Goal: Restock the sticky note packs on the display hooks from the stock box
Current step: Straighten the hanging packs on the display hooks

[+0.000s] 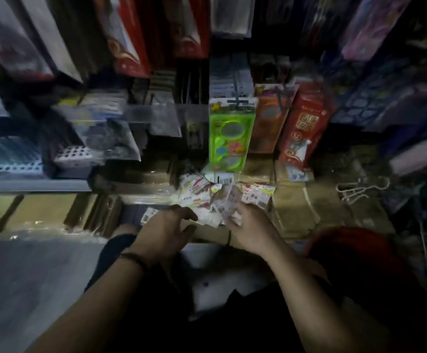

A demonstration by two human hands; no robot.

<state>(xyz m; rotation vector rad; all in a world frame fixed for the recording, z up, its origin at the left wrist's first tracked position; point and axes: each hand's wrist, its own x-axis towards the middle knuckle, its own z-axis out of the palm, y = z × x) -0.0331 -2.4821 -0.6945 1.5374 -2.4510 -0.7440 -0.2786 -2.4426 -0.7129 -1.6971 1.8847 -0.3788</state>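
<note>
A heap of small white and red sticky note packs lies low in the middle, on top of brown cardboard boxes. My right hand grips a pack at the heap's near edge, fingers curled round it. My left hand reaches in from the left with curled fingers touching the plastic wrap at the heap's near side; whether it holds anything is unclear. The picture is dark and blurred.
Hanging goods fill the wall above: a green pack, an orange one and a red one. Grey shelves stand at the left. White hooks lie at the right. A red object sits by my right forearm.
</note>
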